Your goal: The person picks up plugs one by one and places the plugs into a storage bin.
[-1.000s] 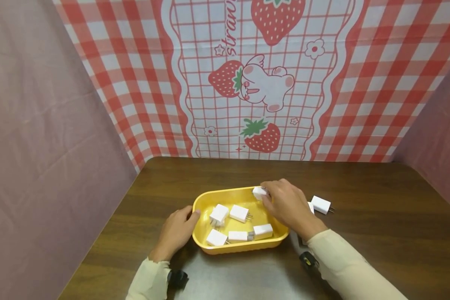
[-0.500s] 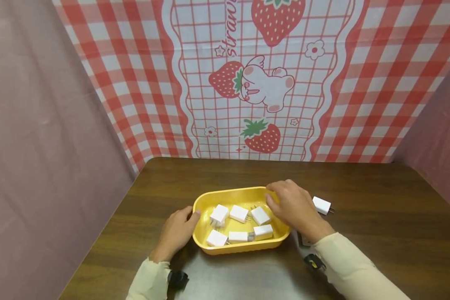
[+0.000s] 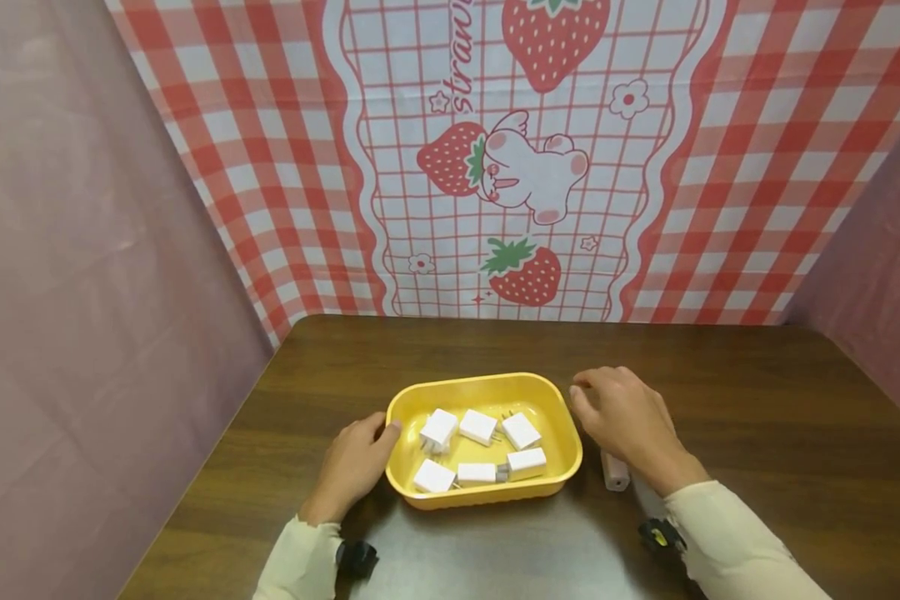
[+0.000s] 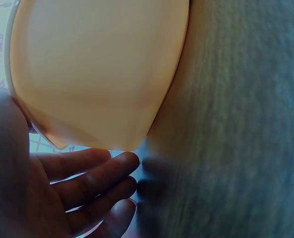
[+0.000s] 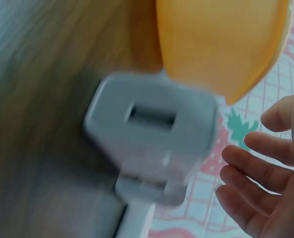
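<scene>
A yellow plastic tray [image 3: 551,404] rests on the table with several white USB wall chargers [image 3: 478,427] in it, their metal prongs showing. My left hand [image 3: 352,462] holds the tray's left end, thumb over the rim; in the left wrist view its fingers [image 4: 94,188] lie against the outer wall. Just right of the tray is my right hand [image 3: 633,421], with nothing in its loosely bent fingers. Below it a white charger [image 3: 616,472] lies partly covered by the hand. The right wrist view shows a charger's USB port end [image 5: 151,116] up close, with more white pieces behind it.
The brown wooden table [image 3: 765,417] extends around the tray. A red-and-white strawberry cloth [image 3: 525,183] hangs along its back edge, with pink cloth [image 3: 112,292] on the left side and more on the right.
One second ago my right hand held a charger over the tray; it let go, and that charger now lies inside. The right hand has moved right, off the tray. The left hand stays put.
</scene>
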A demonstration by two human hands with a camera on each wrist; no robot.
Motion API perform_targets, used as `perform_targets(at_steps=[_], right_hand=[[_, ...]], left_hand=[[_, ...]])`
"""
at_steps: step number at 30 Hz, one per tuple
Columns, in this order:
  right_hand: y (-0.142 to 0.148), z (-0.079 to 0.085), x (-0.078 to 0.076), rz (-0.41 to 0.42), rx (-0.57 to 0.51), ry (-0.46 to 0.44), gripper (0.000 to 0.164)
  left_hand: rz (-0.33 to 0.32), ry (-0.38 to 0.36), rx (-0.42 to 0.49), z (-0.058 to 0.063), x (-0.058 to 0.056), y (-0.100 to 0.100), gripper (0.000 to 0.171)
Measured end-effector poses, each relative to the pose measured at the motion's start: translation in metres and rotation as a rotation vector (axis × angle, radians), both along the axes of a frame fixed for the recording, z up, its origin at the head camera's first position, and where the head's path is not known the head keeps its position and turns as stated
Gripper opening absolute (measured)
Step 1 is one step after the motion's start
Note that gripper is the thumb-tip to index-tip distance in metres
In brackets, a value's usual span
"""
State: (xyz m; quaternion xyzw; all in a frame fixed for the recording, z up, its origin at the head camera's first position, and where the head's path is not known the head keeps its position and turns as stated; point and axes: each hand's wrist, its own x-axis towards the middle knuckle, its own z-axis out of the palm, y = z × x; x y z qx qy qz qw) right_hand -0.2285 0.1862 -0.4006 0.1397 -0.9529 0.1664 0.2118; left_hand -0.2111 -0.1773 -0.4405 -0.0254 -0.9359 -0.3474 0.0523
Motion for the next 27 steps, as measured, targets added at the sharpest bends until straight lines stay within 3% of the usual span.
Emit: perform_targets(at_steps=[11, 27], right_hand=[[0.04, -0.003, 0.004, -0.056, -0.013, 0.009, 0.019], [0.072, -0.016, 0.0, -0.022, 0.053, -0.14, 0.03]], left_hand=[[0.005, 0.003, 0.011, 0.0, 0.001, 0.001, 0.022], [0.008, 0.007, 0.0, 0.001, 0.001, 0.001, 0.022]])
